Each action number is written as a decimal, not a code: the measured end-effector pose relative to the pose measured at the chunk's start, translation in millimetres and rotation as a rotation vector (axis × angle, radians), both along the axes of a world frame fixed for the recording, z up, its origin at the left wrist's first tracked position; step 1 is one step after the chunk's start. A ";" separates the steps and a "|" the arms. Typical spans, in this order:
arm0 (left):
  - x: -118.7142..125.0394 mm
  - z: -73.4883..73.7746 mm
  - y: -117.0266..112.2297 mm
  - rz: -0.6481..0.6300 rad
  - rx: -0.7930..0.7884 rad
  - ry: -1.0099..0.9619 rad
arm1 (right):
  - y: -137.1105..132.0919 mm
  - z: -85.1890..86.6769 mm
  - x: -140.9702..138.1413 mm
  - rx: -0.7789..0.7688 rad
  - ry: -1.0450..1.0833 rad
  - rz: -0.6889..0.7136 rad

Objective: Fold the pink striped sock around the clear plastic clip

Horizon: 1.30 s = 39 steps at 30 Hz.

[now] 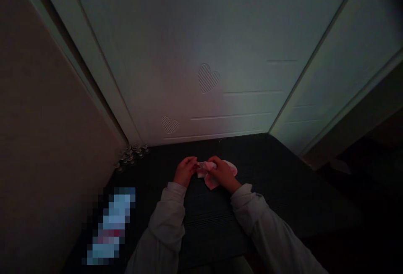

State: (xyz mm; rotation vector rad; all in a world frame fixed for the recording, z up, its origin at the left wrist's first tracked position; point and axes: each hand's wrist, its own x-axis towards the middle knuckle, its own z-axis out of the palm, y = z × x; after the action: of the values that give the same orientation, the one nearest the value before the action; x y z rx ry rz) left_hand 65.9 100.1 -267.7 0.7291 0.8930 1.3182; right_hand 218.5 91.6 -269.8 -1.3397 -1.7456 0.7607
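Note:
Just above a dark table, both hands are close together at a crumpled pink and white piece (210,182). It looks like thin paper or cloth, but the dim light hides its exact kind. My left hand (185,172) has its fingers drawn together at the left end of the piece. Over its middle lies my right hand (225,175), with thumb and fingers pinched on it. A rounded pink and white part shows behind the right hand, and another hangs below it. The fingers cover the rest.
The dark table (214,232) meets a pale panel (176,76) with embossed hearts. Several small shiny objects (129,155) stand at the table's back left corner. A blurred-out bright rectangle (113,225) lies at the left edge, near a wall.

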 end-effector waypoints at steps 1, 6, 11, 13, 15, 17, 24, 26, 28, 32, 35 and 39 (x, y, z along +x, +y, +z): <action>-0.3 -0.6 -0.5 0.000 0.000 -0.002 | 0.0 -1.0 0.1 0.003 0.002 0.004; -2.3 -1.9 -4.9 0.000 -0.001 -0.001 | -0.9 -5.1 -0.4 0.006 0.021 0.022; -4.8 -2.8 -12.0 -0.009 0.007 0.004 | -6.3 -4.5 -2.1 0.018 0.028 0.044; -6.0 -3.7 -14.5 -0.006 0.008 0.003 | -9.2 -4.0 -3.1 0.022 0.031 0.049; -7.2 -4.7 -17.0 -0.003 0.006 -0.003 | -12.4 -3.4 -3.9 0.024 0.034 0.055; -8.2 -5.6 -19.9 -0.001 0.006 -0.007 | -16.0 -3.0 -4.8 0.025 0.038 0.061; -10.7 -5.4 -36.8 0.016 0.017 -0.014 | -31.6 -4.7 -8.8 0.023 0.053 0.057; -10.9 -3.9 -41.1 0.018 0.024 -0.018 | -35.2 -5.2 -10.2 0.033 0.056 0.048; -11.0 -3.0 -43.3 0.020 0.032 -0.021 | -37.2 -5.3 -11.5 0.041 0.059 0.043; -11.7 -6.1 -39.8 0.027 0.022 -0.040 | -35.8 -6.1 -13.7 0.039 0.075 0.039; -12.6 -11.2 -34.9 0.014 0.016 -0.051 | -34.1 -6.8 -14.0 0.033 0.095 0.038; -13.6 -13.7 -32.5 -0.001 0.015 -0.045 | -34.9 -6.2 -12.9 0.011 0.123 0.045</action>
State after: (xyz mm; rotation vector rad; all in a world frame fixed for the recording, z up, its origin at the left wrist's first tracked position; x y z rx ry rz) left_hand 52.3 67.6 -281.4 0.7084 0.8473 1.3371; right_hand 205.6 56.7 -276.0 -1.2239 -1.6845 0.8394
